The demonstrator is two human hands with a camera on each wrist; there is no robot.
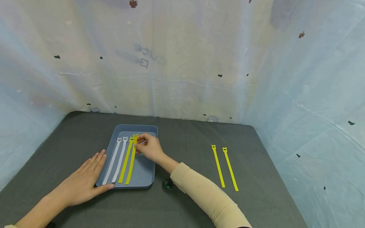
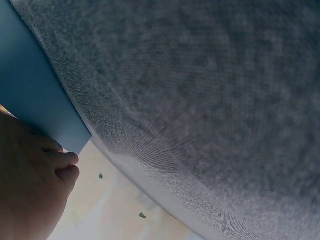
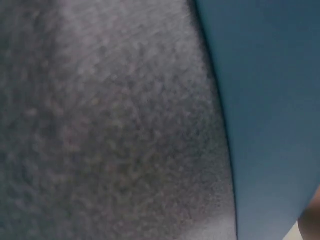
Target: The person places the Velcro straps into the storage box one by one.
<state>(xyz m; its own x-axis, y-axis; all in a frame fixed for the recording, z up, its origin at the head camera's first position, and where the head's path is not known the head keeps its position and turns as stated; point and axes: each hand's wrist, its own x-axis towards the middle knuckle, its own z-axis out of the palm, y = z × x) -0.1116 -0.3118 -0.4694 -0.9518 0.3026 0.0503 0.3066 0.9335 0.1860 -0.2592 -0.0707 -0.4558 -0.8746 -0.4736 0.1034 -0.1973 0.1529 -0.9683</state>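
Right hand (image 1: 150,148) pinches the head end of a yellow strap (image 1: 131,160) lying in the blue tray (image 1: 144,179). Left hand (image 1: 82,180), fingers straight, steadies the tray's edge. Strap likely light, floppy; best gripped near the head.

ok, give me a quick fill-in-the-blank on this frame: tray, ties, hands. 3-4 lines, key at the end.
1. The blue tray holds two white ties and ____ yellow ties.
2. The right hand pinches the head end of a ____ tie in the tray.
3. The left hand lies flat against the tray's ____ edge.
4. Two more yellow ties lie on the grey cloth to the ____ of the tray.

Missing words: two; yellow; left; right
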